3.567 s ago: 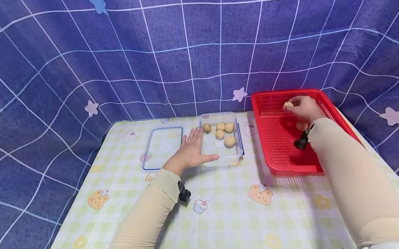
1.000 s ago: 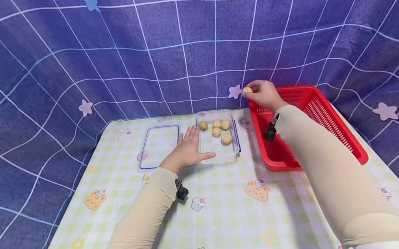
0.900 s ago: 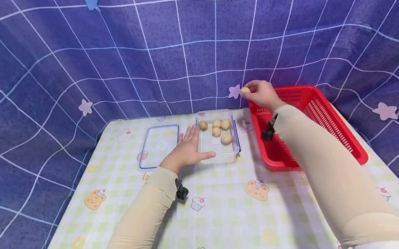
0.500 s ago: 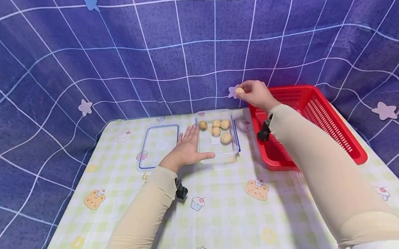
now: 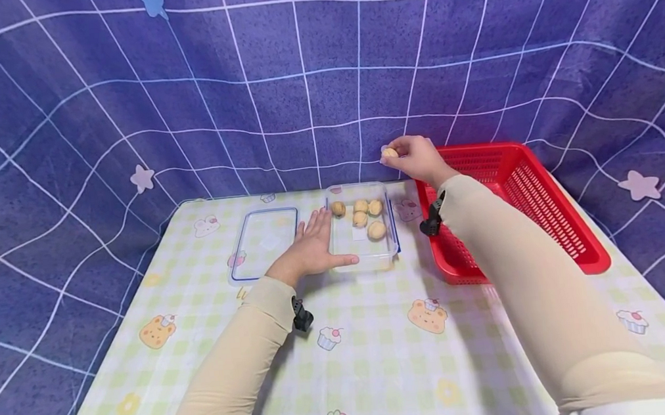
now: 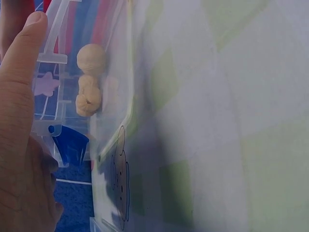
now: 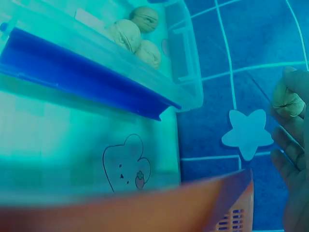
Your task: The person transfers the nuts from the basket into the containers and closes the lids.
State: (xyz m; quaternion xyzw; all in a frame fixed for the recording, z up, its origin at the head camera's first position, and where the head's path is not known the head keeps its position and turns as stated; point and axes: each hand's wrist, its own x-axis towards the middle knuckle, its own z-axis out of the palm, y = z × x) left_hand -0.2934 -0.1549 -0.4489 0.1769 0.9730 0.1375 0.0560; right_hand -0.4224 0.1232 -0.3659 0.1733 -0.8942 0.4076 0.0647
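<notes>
My right hand (image 5: 420, 160) pinches a tan walnut (image 5: 390, 153) between thumb and fingers, raised above the table's back edge, just left of the red basket. The right wrist view has this walnut (image 7: 288, 101) at its right edge, partly covered by the fingers. Fingers straight and thumb spread, my left hand (image 5: 309, 252) lies against the left side and near corner of a clear plastic food container (image 5: 366, 257). Several walnuts (image 5: 377, 230) sit in the container. A blue clasp flap (image 7: 77, 72) hangs down its right side.
A clear lid with a blue seal (image 5: 240, 245) lies left of the container. The red perforated basket (image 5: 595, 263) stands at the right, partly hidden by my right sleeve (image 5: 528, 269). Behind the checked tablecloth (image 5: 371, 375) hangs a blue grid-patterned curtain (image 5: 275, 94).
My right hand has lifted the walnut out of the red basket and carried it left past the basket's edge, still moving slowly left. My left hand has stayed at the container.
</notes>
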